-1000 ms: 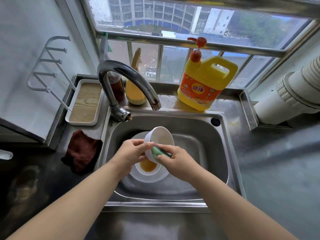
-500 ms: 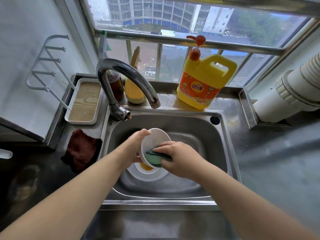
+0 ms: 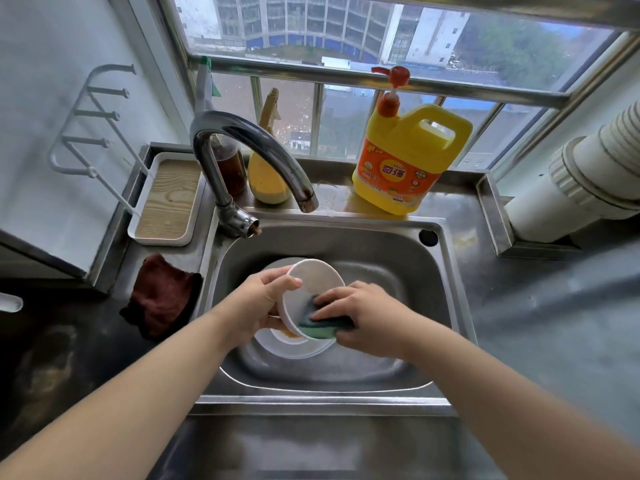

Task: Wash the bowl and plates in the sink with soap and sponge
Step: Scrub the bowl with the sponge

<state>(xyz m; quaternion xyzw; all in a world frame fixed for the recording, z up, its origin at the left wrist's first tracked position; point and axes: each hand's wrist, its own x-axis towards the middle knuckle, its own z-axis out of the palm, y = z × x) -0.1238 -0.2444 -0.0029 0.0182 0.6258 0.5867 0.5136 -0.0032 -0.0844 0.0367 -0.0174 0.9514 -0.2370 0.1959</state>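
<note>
Head view: sponge (image 3: 317, 322) inside bowl (image 3: 308, 292), over plate (image 3: 294, 348) in sink (image 3: 398, 265)

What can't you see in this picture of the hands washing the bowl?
All in the head view:
- The plate: mostly hidden under the bowl and both hands, so how many plates are stacked is unclear.
- The sponge: half covered by the right hand.
- The sink drain: hidden under the dishes.
- The brown bottle: blocked by the tap.

Glossy steel sink (image 3: 446, 306), smooth white bowl (image 3: 311, 282).
</note>
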